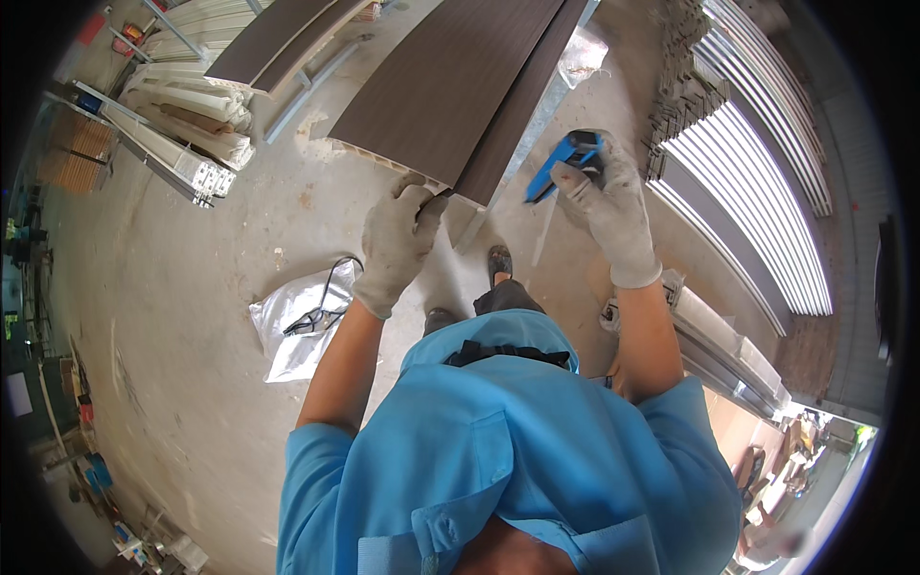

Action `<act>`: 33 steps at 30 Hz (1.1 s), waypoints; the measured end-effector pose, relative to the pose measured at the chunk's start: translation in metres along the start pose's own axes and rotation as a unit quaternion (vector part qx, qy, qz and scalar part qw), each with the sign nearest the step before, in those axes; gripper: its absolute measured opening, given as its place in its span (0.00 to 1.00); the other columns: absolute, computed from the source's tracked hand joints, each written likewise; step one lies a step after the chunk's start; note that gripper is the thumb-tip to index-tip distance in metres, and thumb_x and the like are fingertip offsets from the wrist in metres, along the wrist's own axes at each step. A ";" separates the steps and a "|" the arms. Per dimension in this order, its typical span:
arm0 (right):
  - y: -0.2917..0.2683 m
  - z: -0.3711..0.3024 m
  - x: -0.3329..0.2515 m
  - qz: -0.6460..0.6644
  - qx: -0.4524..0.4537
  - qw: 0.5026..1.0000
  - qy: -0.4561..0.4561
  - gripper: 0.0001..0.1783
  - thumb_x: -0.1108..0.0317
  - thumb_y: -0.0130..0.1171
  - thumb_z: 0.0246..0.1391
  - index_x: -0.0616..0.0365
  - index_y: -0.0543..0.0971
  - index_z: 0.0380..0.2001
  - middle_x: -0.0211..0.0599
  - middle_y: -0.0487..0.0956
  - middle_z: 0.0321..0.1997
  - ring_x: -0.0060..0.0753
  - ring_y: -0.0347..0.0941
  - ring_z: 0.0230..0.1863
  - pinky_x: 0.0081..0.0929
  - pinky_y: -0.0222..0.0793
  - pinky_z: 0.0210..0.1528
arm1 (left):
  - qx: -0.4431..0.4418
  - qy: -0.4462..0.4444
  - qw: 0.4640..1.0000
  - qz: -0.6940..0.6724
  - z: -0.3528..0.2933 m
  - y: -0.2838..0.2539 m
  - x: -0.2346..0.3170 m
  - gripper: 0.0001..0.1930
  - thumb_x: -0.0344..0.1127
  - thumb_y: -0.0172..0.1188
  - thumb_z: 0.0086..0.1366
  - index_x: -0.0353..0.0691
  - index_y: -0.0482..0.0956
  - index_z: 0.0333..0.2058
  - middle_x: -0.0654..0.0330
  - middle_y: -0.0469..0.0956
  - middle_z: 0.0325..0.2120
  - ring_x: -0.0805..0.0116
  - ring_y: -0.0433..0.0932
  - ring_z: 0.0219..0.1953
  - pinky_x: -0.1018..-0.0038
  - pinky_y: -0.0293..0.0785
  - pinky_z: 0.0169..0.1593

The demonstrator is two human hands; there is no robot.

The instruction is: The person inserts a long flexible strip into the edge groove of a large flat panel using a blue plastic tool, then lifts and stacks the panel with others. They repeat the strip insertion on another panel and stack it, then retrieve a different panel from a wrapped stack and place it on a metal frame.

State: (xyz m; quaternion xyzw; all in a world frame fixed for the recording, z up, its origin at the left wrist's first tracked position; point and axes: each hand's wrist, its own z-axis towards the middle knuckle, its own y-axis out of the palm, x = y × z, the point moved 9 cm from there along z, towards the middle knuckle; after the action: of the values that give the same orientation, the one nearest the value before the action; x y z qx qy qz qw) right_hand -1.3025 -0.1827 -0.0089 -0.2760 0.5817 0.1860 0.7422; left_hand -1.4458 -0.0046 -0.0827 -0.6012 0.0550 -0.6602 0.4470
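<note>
Two long dark brown panels [450, 81] lie side by side in front of me, with pale hollow cores showing at their near ends. My left hand [401, 240], in a grey work glove, has its fingers curled over the near end of the wider panel, close to the gap between the two. A small dark bit shows by its fingertips, too small to name. My right hand [611, 216], gloved too, grips a blue and black hand tool [565, 163], shaped like a hand stapler. It is held in the air to the right of the narrower panel.
A silver sheet bag [292, 316] with a black cord lies on the concrete floor at left. White-edged panels [757, 182] are stacked at right, wrapped lengths [724, 335] below them. Bundled strips [187, 115] and another brown panel [273, 43] are at the far left.
</note>
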 end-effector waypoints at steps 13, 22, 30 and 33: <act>0.062 -0.056 0.055 -0.099 -0.380 0.910 0.137 0.28 0.73 0.61 0.59 0.58 0.66 0.62 0.34 0.77 0.42 0.21 0.74 0.35 0.23 0.77 0.41 | -0.085 -0.214 0.902 -0.365 -0.063 -0.011 0.005 0.13 0.34 0.63 0.67 0.30 0.79 0.46 0.63 0.78 0.24 0.80 0.73 0.20 0.83 0.70 0.24; 0.061 -0.103 0.095 0.107 -0.280 0.915 0.272 0.20 0.69 0.51 0.67 0.59 0.67 0.60 0.28 0.74 0.32 0.18 0.67 0.27 0.20 0.68 0.30 | 0.064 -0.072 0.944 -0.315 -0.060 0.015 -0.064 0.22 0.34 0.60 0.69 0.32 0.68 0.58 0.57 0.81 0.39 0.66 0.79 0.41 0.69 0.75 0.49; 0.065 -0.110 0.093 -0.139 -0.215 0.966 -0.015 0.19 0.58 0.58 0.63 0.59 0.70 0.49 0.38 0.78 0.32 0.40 0.76 0.29 0.33 0.73 0.31 | -0.159 -0.203 0.908 -0.331 -0.125 0.064 -0.107 0.20 0.48 0.55 0.72 0.32 0.78 0.41 0.62 0.78 0.33 0.73 0.75 0.36 0.73 0.73 0.44; 0.076 -0.117 0.094 -0.181 -0.190 0.961 -0.089 0.17 0.63 0.60 0.61 0.57 0.71 0.48 0.47 0.80 0.35 0.57 0.78 0.34 0.44 0.74 0.33 | -0.107 -0.210 0.900 -0.367 -0.142 0.046 -0.095 0.21 0.50 0.54 0.72 0.33 0.78 0.40 0.64 0.77 0.30 0.76 0.74 0.33 0.78 0.72 0.39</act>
State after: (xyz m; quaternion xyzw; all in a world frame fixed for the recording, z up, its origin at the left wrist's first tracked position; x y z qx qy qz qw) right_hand -1.4134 -0.2008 -0.1345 -0.4947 0.4074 0.1796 0.7463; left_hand -1.5527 -0.0352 -0.2202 -0.7477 -0.1944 -0.6259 0.1066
